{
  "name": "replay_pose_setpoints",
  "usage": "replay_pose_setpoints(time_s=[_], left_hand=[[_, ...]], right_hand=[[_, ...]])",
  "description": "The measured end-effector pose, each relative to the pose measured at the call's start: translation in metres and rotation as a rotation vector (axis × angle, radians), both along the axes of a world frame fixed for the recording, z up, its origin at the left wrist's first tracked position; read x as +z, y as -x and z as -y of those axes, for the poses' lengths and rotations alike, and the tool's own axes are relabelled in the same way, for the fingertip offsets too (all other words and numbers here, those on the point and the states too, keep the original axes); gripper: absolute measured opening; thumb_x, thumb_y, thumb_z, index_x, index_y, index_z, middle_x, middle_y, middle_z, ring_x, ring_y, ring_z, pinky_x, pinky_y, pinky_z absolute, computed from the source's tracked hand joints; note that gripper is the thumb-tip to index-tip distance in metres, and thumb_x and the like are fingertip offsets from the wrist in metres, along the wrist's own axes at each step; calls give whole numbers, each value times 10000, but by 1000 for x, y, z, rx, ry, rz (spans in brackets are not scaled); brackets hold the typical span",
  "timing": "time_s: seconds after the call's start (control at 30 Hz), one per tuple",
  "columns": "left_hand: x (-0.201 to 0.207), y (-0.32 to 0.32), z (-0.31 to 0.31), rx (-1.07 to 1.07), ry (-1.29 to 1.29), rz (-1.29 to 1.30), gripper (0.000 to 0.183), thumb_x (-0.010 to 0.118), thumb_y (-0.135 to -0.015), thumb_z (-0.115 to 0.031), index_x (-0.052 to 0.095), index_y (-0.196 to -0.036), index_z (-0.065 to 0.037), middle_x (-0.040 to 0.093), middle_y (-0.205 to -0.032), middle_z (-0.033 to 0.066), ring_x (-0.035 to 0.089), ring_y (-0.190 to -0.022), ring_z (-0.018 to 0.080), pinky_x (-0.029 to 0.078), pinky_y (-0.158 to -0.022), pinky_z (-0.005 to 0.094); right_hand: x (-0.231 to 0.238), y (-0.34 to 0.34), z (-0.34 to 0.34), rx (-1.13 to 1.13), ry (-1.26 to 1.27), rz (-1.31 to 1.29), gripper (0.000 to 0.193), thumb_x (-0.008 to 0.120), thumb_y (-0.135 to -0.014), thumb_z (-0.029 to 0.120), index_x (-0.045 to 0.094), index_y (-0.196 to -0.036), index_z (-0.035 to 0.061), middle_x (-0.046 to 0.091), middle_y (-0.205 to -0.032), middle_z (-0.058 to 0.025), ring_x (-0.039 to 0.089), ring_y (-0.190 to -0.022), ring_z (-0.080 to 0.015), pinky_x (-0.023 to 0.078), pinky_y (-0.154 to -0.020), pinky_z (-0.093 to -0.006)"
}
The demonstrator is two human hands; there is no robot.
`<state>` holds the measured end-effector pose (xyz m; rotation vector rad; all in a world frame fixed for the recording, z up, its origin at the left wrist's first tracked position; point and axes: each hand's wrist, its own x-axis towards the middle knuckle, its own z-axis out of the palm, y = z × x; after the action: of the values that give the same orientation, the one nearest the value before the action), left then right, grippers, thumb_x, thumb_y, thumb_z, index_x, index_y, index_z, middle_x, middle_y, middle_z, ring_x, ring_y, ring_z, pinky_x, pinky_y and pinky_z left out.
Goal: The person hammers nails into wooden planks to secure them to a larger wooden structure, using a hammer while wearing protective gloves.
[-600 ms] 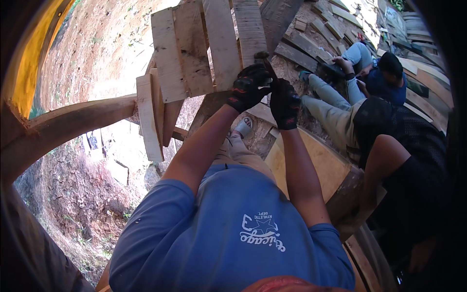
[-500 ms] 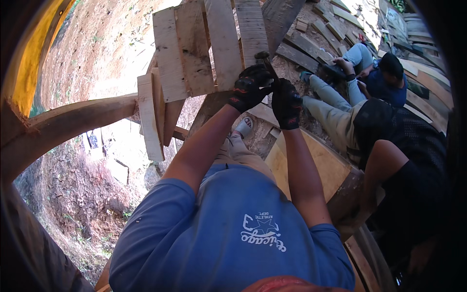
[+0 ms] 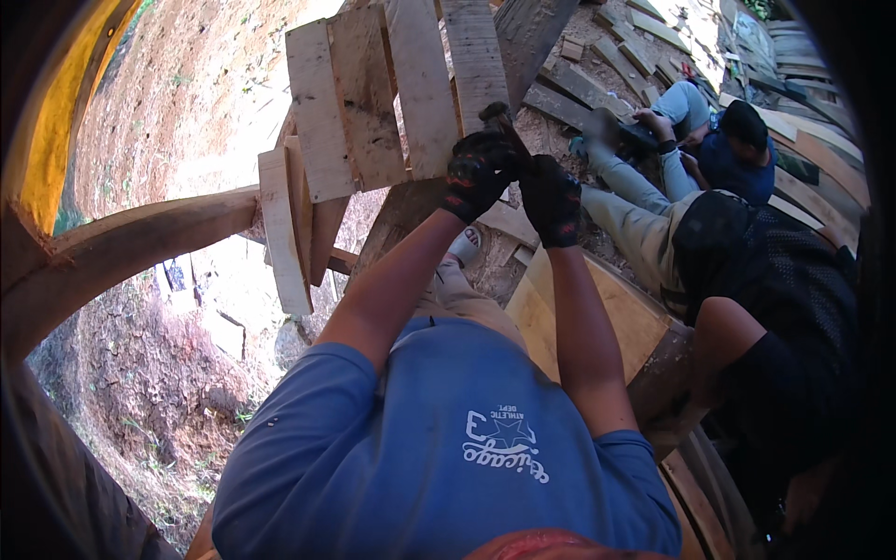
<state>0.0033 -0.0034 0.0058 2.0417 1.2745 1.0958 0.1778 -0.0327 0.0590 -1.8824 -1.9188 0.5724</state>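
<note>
Gripping the hammer (image 3: 510, 133) near the wooden slats (image 3: 425, 84), the right hand (image 3: 551, 201) wraps its handle (image 3: 521, 151), probably the best hold for stiff, head-heavy steel; the left hand (image 3: 479, 175) curls, contents I cannot tell.

Slats (image 3: 425, 84) left of hammer (image 3: 512, 135), co-workers (image 3: 770, 266) right

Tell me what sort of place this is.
Probably an open-air woodworking site: a slatted wooden panel stands just ahead, loose planks lie scattered at upper right, and bare, sunlit earth shows at left.
</note>
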Motion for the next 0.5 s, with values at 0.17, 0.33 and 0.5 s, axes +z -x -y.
replay_pose_setpoints(time_s=[0.17, 0.33, 0.5], left_hand=[[0, -6, 5, 54, -28, -5, 185, 879, -788, -189, 868, -966, -240, 814, -1106, 9, 722, -1191, 266, 549, -1049, 440], [-1, -4, 5, 55, -5, -20, 149, 854, -821, -170, 866, -956, -231, 813, -1093, 6, 716, -1207, 273, 544, -1058, 450], [1, -3, 1, -3, 56, 44, 96, 826, -853, -162, 861, -925, -214, 815, -1066, 5, 713, -1219, 279, 543, -1064, 455]], right_hand=[[1, -3, 2, -59, 60, -114, 206, 713, -1003, 306, 749, -989, 103, 751, -927, -211, 749, -904, -426, 572, -754, -514], [25, 10, 7, -189, 84, -240, 217, 668, -1060, 278, 733, -1159, 96, 759, -943, -175, 772, -895, -357, 575, -762, -478], [13, -8, 44, -355, 157, -545, 279, 627, -1095, 186, 673, -1350, 81, 769, -1037, -147, 772, -943, -301, 575, -781, -463]])
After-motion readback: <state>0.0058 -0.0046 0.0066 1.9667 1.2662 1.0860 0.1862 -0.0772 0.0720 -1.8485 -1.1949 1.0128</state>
